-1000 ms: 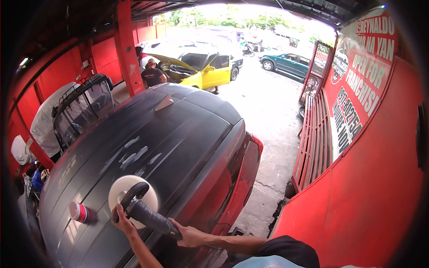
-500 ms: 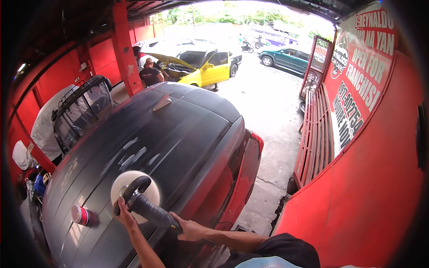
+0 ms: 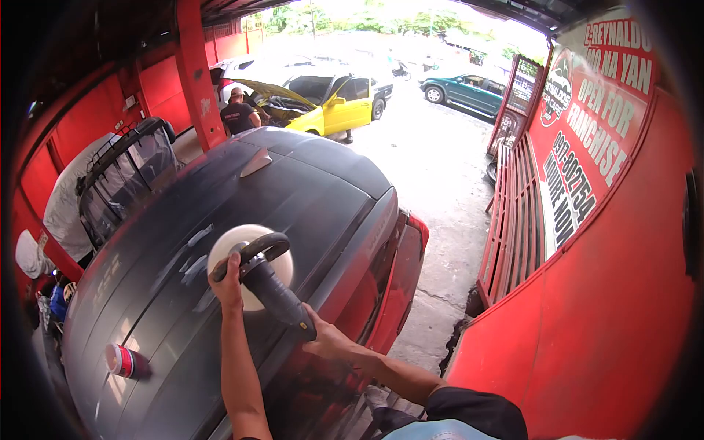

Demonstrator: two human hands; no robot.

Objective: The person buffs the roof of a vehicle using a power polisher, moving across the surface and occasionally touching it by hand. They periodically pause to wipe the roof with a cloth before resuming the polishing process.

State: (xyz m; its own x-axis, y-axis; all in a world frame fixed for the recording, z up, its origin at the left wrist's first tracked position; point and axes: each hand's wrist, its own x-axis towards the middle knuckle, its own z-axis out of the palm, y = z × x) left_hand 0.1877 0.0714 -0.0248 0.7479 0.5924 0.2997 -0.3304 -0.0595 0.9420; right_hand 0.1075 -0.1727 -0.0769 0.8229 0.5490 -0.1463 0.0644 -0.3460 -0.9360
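A car polisher [image 3: 273, 287] with a round pale pad [image 3: 223, 248] rests on the dark roof [image 3: 308, 176] of a red car. My left hand [image 3: 229, 282] is wrapped round the left end of its curved black front handle. At the rear of the tool's body, my right hand [image 3: 323, 334] grips the dark grip. Whitish smears of compound [image 3: 196, 268] lie on the roof just left of the pad. Nearer me on the left, a small tub [image 3: 120, 360] with a red label sits on the roof.
Along the right runs a red wall [image 3: 587, 315] with a slatted metal bench [image 3: 510, 220]. Ahead, a yellow car [image 3: 348, 114] has its hood raised, and a person [image 3: 238, 116] stands beside it. A red post [image 3: 199, 88] rises on the left, near a covered vehicle [image 3: 73, 191].
Both hands have pushed the polisher forward and to the right across the roof. Its pad now covers part of the smears, and some of them are gone. The view has shifted slightly.
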